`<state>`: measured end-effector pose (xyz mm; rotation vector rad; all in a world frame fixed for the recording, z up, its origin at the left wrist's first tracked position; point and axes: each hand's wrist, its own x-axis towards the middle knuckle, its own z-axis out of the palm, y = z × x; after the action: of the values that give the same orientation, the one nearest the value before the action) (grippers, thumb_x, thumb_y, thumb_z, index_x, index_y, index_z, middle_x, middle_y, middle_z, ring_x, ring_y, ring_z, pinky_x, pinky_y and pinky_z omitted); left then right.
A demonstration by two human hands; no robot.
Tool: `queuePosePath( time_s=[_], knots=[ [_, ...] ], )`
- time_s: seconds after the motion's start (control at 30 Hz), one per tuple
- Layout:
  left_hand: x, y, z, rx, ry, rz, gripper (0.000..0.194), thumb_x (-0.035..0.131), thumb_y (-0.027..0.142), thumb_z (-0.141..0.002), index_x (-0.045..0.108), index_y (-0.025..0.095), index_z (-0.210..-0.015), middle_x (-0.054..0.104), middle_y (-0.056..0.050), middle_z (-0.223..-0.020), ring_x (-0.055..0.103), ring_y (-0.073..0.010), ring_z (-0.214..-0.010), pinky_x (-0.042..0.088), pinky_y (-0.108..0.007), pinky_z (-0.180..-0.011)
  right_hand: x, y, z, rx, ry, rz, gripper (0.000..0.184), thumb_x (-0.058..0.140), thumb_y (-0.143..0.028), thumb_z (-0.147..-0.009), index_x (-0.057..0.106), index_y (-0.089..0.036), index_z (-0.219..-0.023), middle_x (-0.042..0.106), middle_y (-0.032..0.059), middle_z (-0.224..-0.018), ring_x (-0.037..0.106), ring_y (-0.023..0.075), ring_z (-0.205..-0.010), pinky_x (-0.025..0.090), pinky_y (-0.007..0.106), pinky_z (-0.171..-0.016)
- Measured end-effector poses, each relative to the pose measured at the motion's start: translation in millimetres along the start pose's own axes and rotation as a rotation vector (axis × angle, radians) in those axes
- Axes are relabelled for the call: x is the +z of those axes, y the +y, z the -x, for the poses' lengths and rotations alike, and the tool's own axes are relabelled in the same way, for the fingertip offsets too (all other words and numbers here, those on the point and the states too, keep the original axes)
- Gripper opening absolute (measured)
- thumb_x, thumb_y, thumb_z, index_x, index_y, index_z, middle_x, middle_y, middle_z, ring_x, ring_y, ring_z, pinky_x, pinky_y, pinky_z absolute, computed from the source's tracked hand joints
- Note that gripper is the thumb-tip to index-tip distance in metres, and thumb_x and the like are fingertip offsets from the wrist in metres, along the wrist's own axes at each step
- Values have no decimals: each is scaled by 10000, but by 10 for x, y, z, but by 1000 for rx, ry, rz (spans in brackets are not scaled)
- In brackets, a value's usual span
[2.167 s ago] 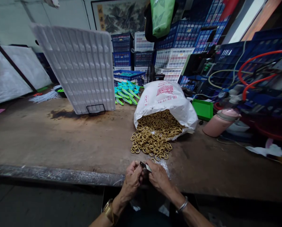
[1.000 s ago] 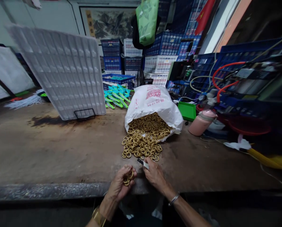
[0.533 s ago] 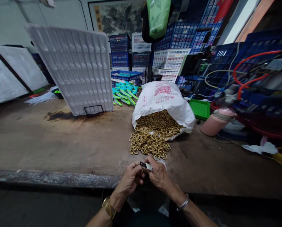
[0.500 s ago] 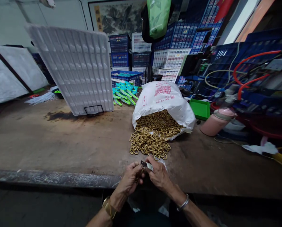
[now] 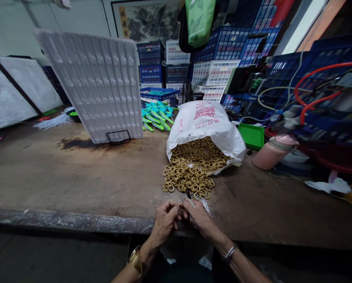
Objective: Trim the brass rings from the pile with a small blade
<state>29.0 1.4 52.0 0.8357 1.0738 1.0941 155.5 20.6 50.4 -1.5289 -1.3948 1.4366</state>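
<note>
My left hand [image 5: 165, 219] and my right hand [image 5: 198, 217] meet at the near edge of the workbench [image 5: 76, 173], fingers curled together. Between them a gold ring [image 5: 180, 206] shows, pinched by my left fingers. My right hand grips a small dark tool [image 5: 189, 194] whose tip sticks up above the fingers. Just beyond my hands lies a heap of brass rings [image 5: 189, 179] spilling from a white sack [image 5: 207, 122] lying on its side.
A white moulded tray [image 5: 98, 82] leans upright at the back left. Teal plastic parts [image 5: 156, 116], stacked blue and white crates [image 5: 214, 59], a green bin [image 5: 252, 135], a pink flask [image 5: 272, 151] and red hoses [image 5: 317, 90] crowd the back and right.
A second ago my hands were apart, the left cupping several rings; they have since come together. The tool in my right hand has tilted from lying flat to pointing up.
</note>
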Motion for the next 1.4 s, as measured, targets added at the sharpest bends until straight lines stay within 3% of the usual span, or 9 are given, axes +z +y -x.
queuePosePath(
  time_s=[0.13,0.33,0.73,0.87,1.0,1.27,1.4],
  knots=[
    [-34,5,16,-91,-70,107,236,640,347,-665,534,142,-713,543,22,-564,382,-34,-388,271,-135,-333,-19,-51,-17,-111,72,167,286,404,-398,-747,449,-187,-561,413,-62,-461,376,77,-455,297,195,-462],
    [-24,40,44,-152,-146,235,318,676,373,-624,490,147,-748,490,38,-591,395,-28,-408,248,-130,-335,4,-73,-28,-234,141,276,254,416,-393,-722,441,-191,-571,394,-58,-531,377,95,-536,308,210,-513],
    [-78,-34,44,-175,-199,357,343,649,421,-660,445,164,-760,507,27,-664,357,-7,-399,187,-124,-341,4,-29,-50,-237,111,251,283,360,-401,-778,474,-188,-631,451,-41,-526,418,102,-521,332,214,-519],
    [-76,-19,48,-160,-179,389,364,672,419,-635,425,174,-746,423,68,-583,345,-12,-391,182,-126,-338,-16,45,-41,-300,163,465,283,317,-352,-804,472,-196,-626,481,-19,-541,431,114,-526,315,219,-518],
    [-59,2,49,-120,-142,356,361,659,429,-648,430,172,-757,400,74,-562,335,-16,-395,194,-131,-341,-4,110,8,-364,103,716,185,343,-161,-743,519,-203,-706,558,-2,-606,473,118,-554,288,219,-529],
    [-42,-49,71,-72,-98,309,368,646,458,-651,414,184,-734,373,91,-514,316,-16,-374,193,-130,-338,26,78,34,-274,88,994,280,395,-71,-654,533,-201,-861,631,19,-699,558,142,-630,264,230,-530],
    [-67,30,151,-115,-180,377,321,640,411,-679,426,180,-737,378,83,-530,319,-15,-373,190,-127,-330,-116,131,-33,-176,152,1092,246,407,-71,-700,537,-187,-874,635,40,-700,556,138,-599,237,242,-518]
  ],
)
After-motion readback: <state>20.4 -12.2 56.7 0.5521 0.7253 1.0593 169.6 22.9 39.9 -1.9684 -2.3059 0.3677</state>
